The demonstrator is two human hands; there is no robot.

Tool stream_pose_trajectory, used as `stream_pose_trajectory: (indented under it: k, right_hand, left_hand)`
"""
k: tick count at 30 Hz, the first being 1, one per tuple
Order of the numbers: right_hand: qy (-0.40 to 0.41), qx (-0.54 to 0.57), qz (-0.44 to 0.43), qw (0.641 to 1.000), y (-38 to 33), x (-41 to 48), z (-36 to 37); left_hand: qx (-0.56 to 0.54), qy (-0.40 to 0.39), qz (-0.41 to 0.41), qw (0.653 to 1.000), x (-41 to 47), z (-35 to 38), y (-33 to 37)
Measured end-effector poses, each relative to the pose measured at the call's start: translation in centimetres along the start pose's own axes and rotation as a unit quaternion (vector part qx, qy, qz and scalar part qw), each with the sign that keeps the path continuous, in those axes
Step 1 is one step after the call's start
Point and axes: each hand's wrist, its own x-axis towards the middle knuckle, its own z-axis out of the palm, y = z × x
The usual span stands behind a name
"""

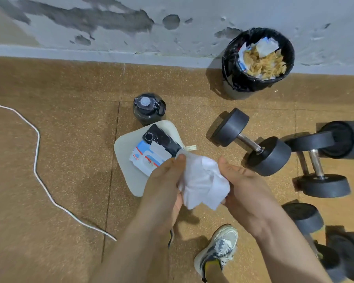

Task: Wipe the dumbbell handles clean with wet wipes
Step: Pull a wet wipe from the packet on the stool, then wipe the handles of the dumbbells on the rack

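Both left hand (164, 186) and right hand (247, 188) fingers grip wet wipe (202, 180), phone (161, 139), bottle (148, 108) behind, dumbbells (271, 157), bin (227, 60)

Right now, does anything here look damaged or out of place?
Yes. The wall has dark patches where paint has peeled. The bin is heaped to its rim with crumpled, yellowed paper. A white cord snakes loose across the floor. The left hand and right hand just hold a fresh wipe.

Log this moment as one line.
left hand: holds wet wipe | right hand: holds wet wipe | nearest dumbbell: lying untouched
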Motion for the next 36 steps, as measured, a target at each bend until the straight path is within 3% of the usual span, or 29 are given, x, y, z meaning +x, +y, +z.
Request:
stream_pose_trajectory:
  k: [4,8,14,19,22,26,29,31,34,36]
  right_hand:
    - [-0.023,-0.008,-0.014,1.0,-2.4,-5.3,-2.2]
    - [-0.013,-0.152,-0.127,0.98,-5.0,-11.7,-4.6]
    - [0.028,-0.054,-0.196,0.979,-10.5,-23.3,-10.3]
    - [0.067,0.052,-0.187,0.979,-13.8,-32.7,-15.4]
    - [0.106,0.131,-0.181,0.969,-14.8,-37.1,-17.4]
    - [0.196,0.183,-0.2,0.942,-14.2,-40.9,-18.5]
    - [0.304,0.195,-0.198,0.911,-13.0,-42.2,-18.7]
    - [0.389,0.155,-0.219,0.881,-11.9,-42.8,-18.7]
    - [0.556,-0.031,-0.288,0.779,-9.2,-43.9,-18.6]
    - [0.617,-0.134,-0.307,0.712,-7.8,-44.8,-18.9]
  left_hand:
    - [0.097,-0.004,0.063,0.993,-5.5,3.6,1.2]
    - [0.126,-0.01,0.134,0.983,-12.3,7.6,3.1]
    - [0.079,0.015,0.261,0.962,-23.9,13.6,5.4]
    - [0.016,-0.035,0.229,0.973,-30.5,17.4,5.5]
    - [0.033,-0.113,0.214,0.97,-33.0,19.9,5.2]
    - [0.032,-0.243,0.124,0.962,-35.9,22.0,5.3]
    - [0.118,-0.268,0.12,0.949,-36.8,23.2,5.3]
    - [0.205,-0.256,0.23,0.916,-37.0,24.1,5.1]
    - [0.34,-0.233,0.398,0.82,-37.9,25.4,4.8]
    - [0.378,-0.247,0.419,0.788,-38.6,26.5,4.5]
